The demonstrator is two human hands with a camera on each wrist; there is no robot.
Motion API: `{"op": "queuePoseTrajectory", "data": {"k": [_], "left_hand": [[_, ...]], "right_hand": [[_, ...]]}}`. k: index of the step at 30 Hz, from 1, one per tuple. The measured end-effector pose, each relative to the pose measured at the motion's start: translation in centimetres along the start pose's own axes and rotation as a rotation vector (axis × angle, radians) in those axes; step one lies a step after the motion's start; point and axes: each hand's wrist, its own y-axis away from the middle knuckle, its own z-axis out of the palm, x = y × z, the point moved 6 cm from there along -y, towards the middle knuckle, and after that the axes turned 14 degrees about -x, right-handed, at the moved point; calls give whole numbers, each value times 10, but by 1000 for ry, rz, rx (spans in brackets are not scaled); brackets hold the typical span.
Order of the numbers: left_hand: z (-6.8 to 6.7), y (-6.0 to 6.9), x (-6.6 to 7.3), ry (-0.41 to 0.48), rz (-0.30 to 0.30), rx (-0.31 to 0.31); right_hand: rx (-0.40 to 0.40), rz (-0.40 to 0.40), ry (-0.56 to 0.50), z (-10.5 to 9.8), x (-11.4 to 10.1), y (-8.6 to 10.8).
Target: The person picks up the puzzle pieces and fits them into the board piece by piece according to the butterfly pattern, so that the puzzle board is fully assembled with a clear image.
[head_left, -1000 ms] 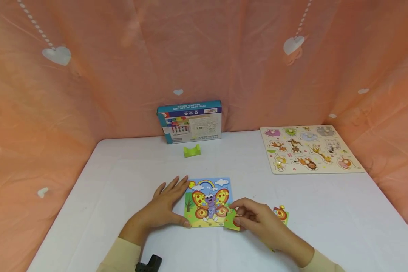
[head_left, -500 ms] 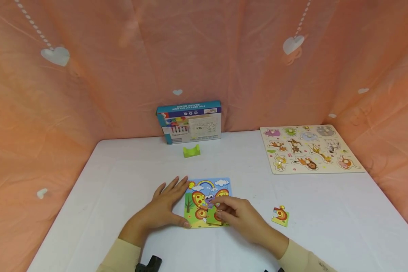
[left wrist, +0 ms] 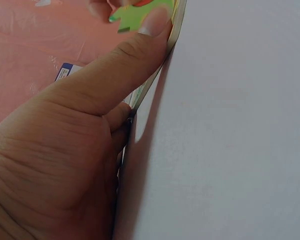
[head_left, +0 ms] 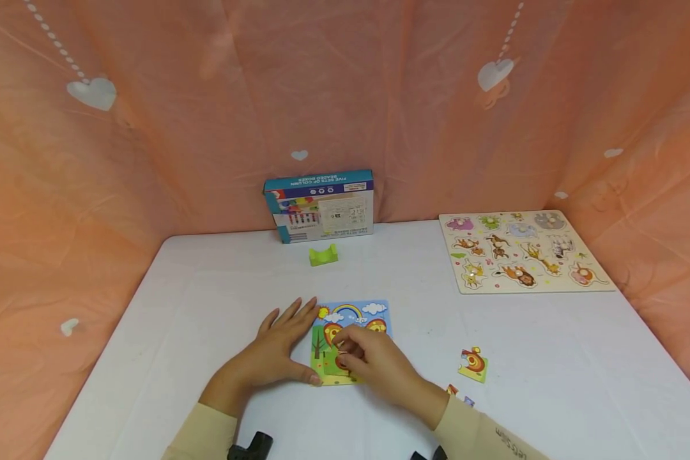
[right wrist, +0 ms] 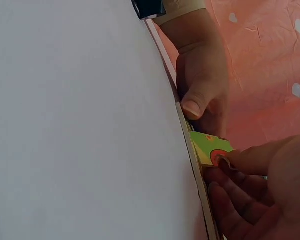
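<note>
Green with a red swirl, one puzzle piece (right wrist: 207, 143) in the right hand (head_left: 377, 364), with the grip closed on it between thumb and curled fingers. Held over the lower left part of one butterfly board (head_left: 378, 313); contact between piece and board hard to tell. Right forearm reaching in slantwise from the lower right, wrist raised, back of the hand upward. Left hand (head_left: 280, 348) palm down on the tabletop (head_left: 207, 294), with the grip relaxed, fingers extended and spread along the board's left side, thumb on its lower left corner.

By count: two hands, two beige sleeves (head_left: 204, 429), two black devices (head_left: 252, 447) near the wrists. One loose corner piece (head_left: 473, 365) to the right of the board, and at least one further piece (head_left: 451, 389) half hidden beside the right wrist, exact number unclear. Farther back, one small green block (head_left: 323, 256) in front of one teal-edged box (head_left: 322, 207); to the right, one animal board (head_left: 543, 289). Behind everything, one peach backdrop (head_left: 236, 115) with pale hearts.
</note>
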Motion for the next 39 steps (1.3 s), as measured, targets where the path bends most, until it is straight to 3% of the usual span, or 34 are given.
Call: {"op": "queuePoseTrajectory", "data": {"k": [11, 19, 30, 39], "left_hand": [[-1, 1, 1, 18, -4, -2], [0, 1, 0, 16, 0, 0], [1, -1, -3, -1, 0, 5], [0, 0, -1, -2, 13, 13]], "right_hand": [[18, -6, 35, 11, -8, -10], [42, 23, 115, 12, -8, -6], [-9, 69, 342, 17, -10, -3], [-41, 37, 573, 22, -16, 0]]}}
